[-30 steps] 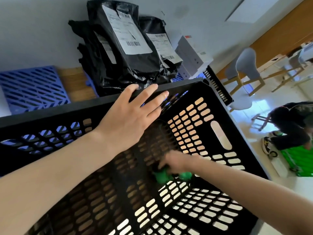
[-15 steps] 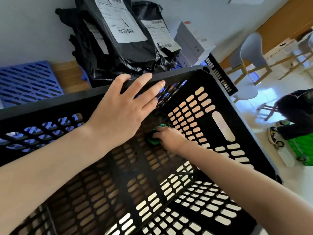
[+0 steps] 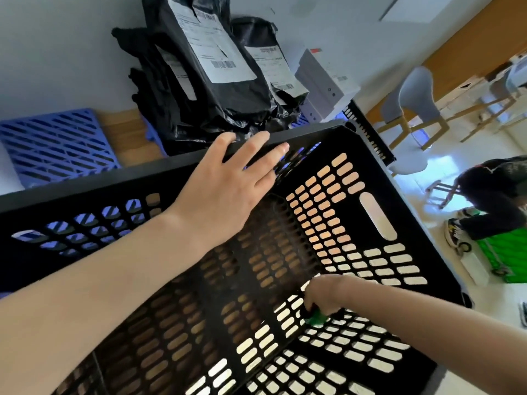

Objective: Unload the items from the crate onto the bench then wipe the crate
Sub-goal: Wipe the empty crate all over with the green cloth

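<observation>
A black slotted plastic crate [image 3: 379,155] fills the lower view, with nothing inside but my right hand. My left hand [image 3: 228,186] lies flat with straight fingers over the crate's far rim. Deep inside, my right hand [image 3: 325,293] grips a small green cloth [image 3: 316,320] and presses it to the crate's floor near the right wall. Black mailer bags with white labels [image 3: 211,67] and white boxes [image 3: 322,81] are piled on the wooden bench [image 3: 125,132] behind the crate, against the wall.
A blue slotted panel [image 3: 54,143] lies on the bench at far left. On the right, the floor holds grey chairs [image 3: 413,98], a person crouching [image 3: 493,195] and a green cart [image 3: 504,252].
My right hand has drawn the green cloth back from the crate's far corner toward me and to the right. My left hand stays on the far rim.
</observation>
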The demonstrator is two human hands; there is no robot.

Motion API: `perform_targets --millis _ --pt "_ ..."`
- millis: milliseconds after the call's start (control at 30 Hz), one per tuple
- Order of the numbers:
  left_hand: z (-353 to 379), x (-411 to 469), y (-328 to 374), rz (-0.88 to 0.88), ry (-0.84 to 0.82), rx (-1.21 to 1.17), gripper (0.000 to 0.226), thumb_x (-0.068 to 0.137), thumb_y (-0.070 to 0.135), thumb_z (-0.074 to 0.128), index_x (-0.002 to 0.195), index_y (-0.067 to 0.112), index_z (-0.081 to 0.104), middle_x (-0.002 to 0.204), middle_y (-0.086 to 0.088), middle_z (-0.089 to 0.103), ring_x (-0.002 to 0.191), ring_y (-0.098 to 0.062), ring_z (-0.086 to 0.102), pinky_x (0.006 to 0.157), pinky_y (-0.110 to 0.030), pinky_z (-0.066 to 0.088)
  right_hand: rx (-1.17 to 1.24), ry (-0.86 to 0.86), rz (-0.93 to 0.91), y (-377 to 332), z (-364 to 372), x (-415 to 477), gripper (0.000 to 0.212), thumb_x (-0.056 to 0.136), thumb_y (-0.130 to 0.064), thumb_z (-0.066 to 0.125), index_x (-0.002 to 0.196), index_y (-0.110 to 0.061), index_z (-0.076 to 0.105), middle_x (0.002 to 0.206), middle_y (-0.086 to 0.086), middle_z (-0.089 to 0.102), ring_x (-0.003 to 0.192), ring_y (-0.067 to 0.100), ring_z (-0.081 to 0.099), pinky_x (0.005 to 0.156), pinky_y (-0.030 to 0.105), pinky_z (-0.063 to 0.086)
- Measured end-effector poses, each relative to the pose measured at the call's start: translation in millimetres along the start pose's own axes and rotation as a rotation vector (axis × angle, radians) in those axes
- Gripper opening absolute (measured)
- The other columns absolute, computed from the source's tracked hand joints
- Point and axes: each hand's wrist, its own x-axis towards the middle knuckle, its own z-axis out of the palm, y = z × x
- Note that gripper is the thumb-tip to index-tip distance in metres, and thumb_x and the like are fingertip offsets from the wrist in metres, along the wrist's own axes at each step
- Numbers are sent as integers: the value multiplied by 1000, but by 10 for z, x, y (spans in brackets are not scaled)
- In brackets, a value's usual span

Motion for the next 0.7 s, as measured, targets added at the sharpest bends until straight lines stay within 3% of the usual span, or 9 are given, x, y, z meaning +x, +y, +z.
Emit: perform_targets --millis 33,100,200,267,333,400,500,700 --pt "-6 4 4 6 -6 -7 50 98 31 37 146 18 31 165 -7 -9 148 -34 -2 115 -54 16 119 20 23 54 -107 -5 51 86 1 50 133 -20 55 136 5 54 121 26 52 100 34 45" --pt "5 7 9 4 -7 -7 50 98 30 39 146 18 30 164 -7 -11 147 -34 -4 115 -54 15 335 219 66 205 -397 24 51 86 1 54 132 -20 55 135 4 54 122 23 51 103 31 42" --pt "17 16 16 -6 -3 -14 50 98 29 38 147 19 29 164 -7 -11 147 -34 -3 115 -54 16 495 743 143 425 -893 134 50 86 -5 57 134 -17 54 135 6 52 124 23 49 104 32 39" --pt "16 21 25 -6 2 -11 50 99 29 36 148 19 28 164 -6 -10 148 -34 -2 114 -54 17 559 1038 211 480 -1132 241 50 84 -5 57 132 -17 55 133 8 50 121 29 49 97 36 44" --pt "18 27 29 -3 11 -12 50 98 29 36 147 18 31 165 -6 -7 149 -33 2 114 -54 19 637 1179 232 424 -1189 352 50 80 -1 57 128 -15 57 128 8 51 115 30 52 86 36 48" --pt "20 30 26 -2 22 -11 49 97 29 37 145 18 35 165 -6 -3 148 -33 5 113 -54 21 633 1154 201 323 -1034 472 50 80 -1 57 128 -15 55 126 7 53 115 29 53 90 37 47" --pt "14 30 24 3 44 -1 47 96 28 36 141 17 42 165 -6 5 148 -32 11 111 -54 25 419 951 147 182 -701 570 52 84 -4 52 134 -18 50 130 7 50 119 30 46 101 39 39" --pt "1 21 2 19 80 -24 43 94 24 38 132 13 54 164 -6 15 146 -33 19 111 -53 25 282 661 45 98 -420 300 44 83 -4 55 124 -21 58 126 5 52 114 28 54 91 33 45"
